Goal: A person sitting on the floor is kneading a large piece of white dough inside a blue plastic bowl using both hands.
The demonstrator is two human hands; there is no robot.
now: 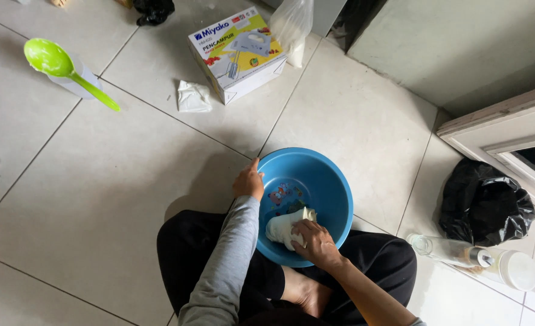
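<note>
A round blue plastic bowl (331,187) stands on the tiled floor between my crossed legs. Inside it lies a pale lump of dough (279,228). My right hand (314,242) presses down on the dough, its fingers curled over the top. My left hand (248,181) grips the bowl's left rim, with the grey sleeve running back toward me. A colourful picture shows on the bowl's inner bottom.
A cardboard box (238,53) of a hand mixer stands ahead, with a crumpled white tissue (193,96) beside it. A green ladle (59,63) rests at the far left. A black plastic bag (483,204) and a clear bottle (454,249) lie on the right.
</note>
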